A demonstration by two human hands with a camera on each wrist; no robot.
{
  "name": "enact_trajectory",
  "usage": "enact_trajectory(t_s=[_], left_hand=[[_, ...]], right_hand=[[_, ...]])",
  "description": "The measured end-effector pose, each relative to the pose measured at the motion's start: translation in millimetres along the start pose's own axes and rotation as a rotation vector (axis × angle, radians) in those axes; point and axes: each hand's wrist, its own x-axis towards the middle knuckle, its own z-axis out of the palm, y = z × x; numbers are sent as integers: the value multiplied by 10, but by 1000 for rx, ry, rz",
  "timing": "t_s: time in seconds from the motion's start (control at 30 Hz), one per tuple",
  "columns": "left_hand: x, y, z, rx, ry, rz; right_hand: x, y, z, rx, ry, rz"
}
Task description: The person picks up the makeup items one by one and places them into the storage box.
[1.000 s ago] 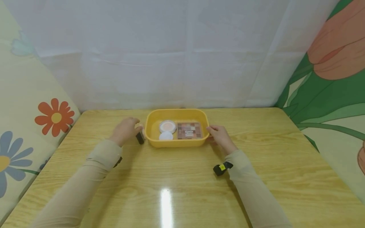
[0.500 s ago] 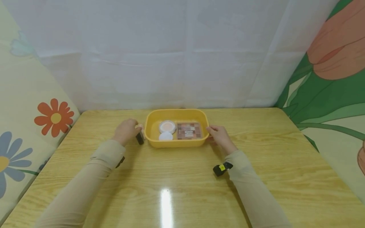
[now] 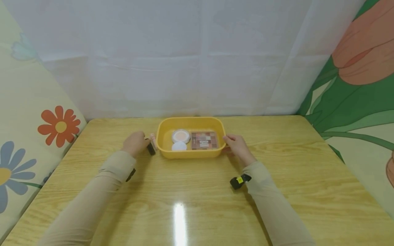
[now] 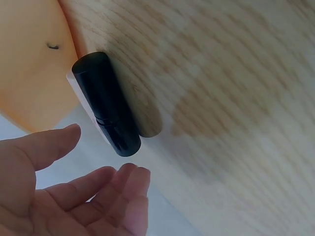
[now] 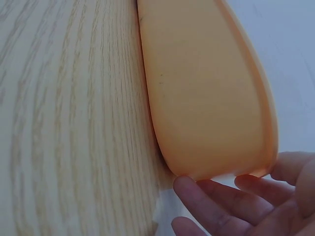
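Observation:
A yellow plastic basket (image 3: 190, 154) stands on the table near its back edge. My right hand (image 3: 238, 147) holds its right end, thumb at the rim and fingers against the outer wall in the right wrist view. Left of the basket, a black lipstick tube (image 4: 107, 103) stands beside a pink tube (image 3: 153, 140), mostly hidden behind it in the left wrist view. My left hand (image 3: 135, 143) is close to the lipstick, fingers loosely bent and apart from thumb, with a gap to the tube in the left wrist view.
Inside the basket lie an eyeshadow palette (image 3: 204, 140), a round compact (image 3: 181, 136) and a white round piece (image 3: 179, 146). The wooden table (image 3: 203, 198) runs back to a white cloth (image 3: 197, 61). Flower-patterned panels (image 3: 363, 102) flank it.
My left hand has lowered a little and its fingertips have drawn back from over the pink tube, which shows more now. The right hand and basket stay where they were.

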Motion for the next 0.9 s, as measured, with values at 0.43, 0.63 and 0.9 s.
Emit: enact_trajectory(t_s=[0.43,0.63,0.9], left_hand=[[65,-102,88,-48,-41,-39],[121,-144,121,-59,-50,-38],[110,-50,110,-92,-48,-47]], right_hand=[[-2,-10,6,-12,1,8],[2,-11,12,-16,-1,12],[-8,7,5,24,-21,-19]])
